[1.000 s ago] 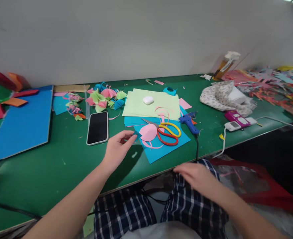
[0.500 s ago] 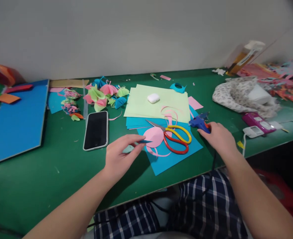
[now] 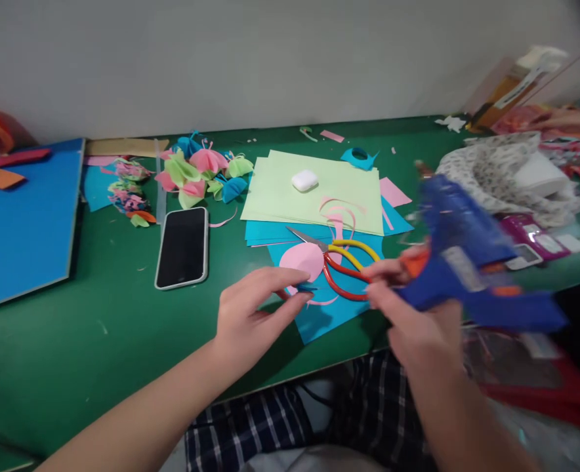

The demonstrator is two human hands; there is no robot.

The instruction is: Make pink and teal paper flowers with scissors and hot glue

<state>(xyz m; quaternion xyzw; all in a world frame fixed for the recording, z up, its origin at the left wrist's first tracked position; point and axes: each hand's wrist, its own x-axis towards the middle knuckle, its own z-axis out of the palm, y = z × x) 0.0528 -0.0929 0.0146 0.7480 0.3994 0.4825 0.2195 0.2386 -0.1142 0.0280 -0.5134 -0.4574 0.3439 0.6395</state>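
Observation:
Between the thumb and fingertips of my left hand (image 3: 258,311) is a small folded piece of blue paper (image 3: 307,287). My right hand (image 3: 418,321) grips a blue glue gun (image 3: 447,255) with an orange trigger, raised above the table and smeared by motion. Below and between the hands, scissors (image 3: 342,262) with one red and one yellow handle lie on the paper, blades pointing left. A pink paper circle (image 3: 300,261) lies by the blades, partly behind my left fingers. Under these is a blue paper sheet (image 3: 314,321) with pink strips on it.
Pale green sheets (image 3: 270,190) carry a white earbud case (image 3: 304,180). A phone (image 3: 182,248) and folded paper pieces (image 3: 206,167) lie to the left, near a blue board (image 3: 29,223). At right are a patterned cloth (image 3: 477,164), a purple device (image 3: 533,235) and another person's hand (image 3: 570,121).
My right hand has lifted the glue gun off the table and brought it closer, tilted up. My left hand keeps the blue paper piece. Another person's hand has appeared at far right.

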